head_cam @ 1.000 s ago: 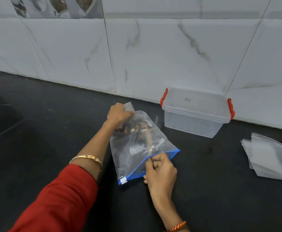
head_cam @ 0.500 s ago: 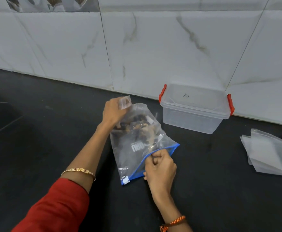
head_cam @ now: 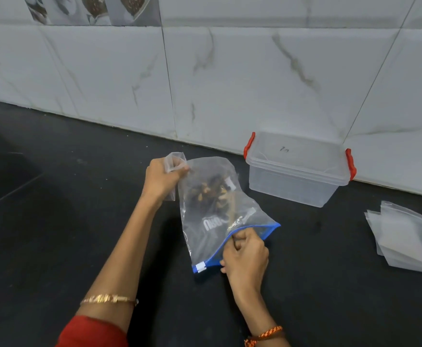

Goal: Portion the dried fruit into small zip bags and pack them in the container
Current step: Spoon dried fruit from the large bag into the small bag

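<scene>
At the centre of the frame, a person works on a large clear zip bag (head_cam: 217,221) of dried fruit (head_cam: 210,191) on a black bench (head_cam: 54,234). The left hand (head_cam: 162,179) is closed around the bag's far corner, and a small clear bag (head_cam: 173,162) is bunched in the same grip. The right hand (head_cam: 245,256) pinches the blue zip strip (head_cam: 260,230) at the near edge, fingers curled tight on it; the white slider (head_cam: 200,267) sits at the strip's lower left end.

The big bag looks thin, soft and slick, likely to sag and slide rather than hold a shape. The fruit, a dark and tan clump gathered near the upper end, appears light but loose, so it would probably shift toward whichever end is lowered. The stiffer blue strip and the corners seem the surest places to hold; the plain film would likely slip through the fingers.

At right centre, a clear container (head_cam: 295,181) with 2 red clips (head_cam: 249,145) stands lidded against the wall. A stack of empty small bags (head_cam: 405,236) lies well apart at the right edge. The bench looks smooth, dark and matte, offering little grip to flat plastic. Behind it runs a wall of white marble-look tiles (head_cam: 230,78), with a printed tile at the upper left.
</scene>
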`<control>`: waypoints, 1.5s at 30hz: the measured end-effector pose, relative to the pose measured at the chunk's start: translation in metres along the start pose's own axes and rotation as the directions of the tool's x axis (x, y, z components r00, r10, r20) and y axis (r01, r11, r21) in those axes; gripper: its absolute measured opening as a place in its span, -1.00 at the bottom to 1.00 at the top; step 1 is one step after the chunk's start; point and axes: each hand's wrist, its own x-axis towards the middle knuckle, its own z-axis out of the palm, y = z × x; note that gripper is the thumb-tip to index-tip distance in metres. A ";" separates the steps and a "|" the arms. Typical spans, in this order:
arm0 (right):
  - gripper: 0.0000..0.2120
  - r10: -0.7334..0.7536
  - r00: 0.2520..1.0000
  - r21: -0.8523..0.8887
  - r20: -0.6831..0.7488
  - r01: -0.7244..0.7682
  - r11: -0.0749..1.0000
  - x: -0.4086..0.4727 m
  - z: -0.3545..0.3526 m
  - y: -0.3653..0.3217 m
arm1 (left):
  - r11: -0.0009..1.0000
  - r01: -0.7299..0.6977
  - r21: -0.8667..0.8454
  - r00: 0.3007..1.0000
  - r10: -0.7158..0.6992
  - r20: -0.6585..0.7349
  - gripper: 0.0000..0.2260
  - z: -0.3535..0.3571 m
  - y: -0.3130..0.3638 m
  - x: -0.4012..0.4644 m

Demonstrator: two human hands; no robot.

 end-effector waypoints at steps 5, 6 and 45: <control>-0.70 0.008 1.000 0.025 0.013 -0.008 1.000 0.000 0.000 -0.001 | 0.952 0.183 0.245 0.973 -0.139 -0.186 -0.88 0.003 -0.008 0.003; -0.71 0.010 1.000 0.038 0.018 -0.011 0.999 0.000 -0.001 -0.001 | 0.937 0.207 0.283 0.967 -0.153 -0.202 -0.87 0.004 -0.007 0.001; -0.85 -0.076 0.992 0.154 0.101 0.060 0.986 -0.015 -0.014 0.002 | 0.939 -0.244 0.244 0.944 0.287 -0.161 -0.82 0.004 -0.010 -0.132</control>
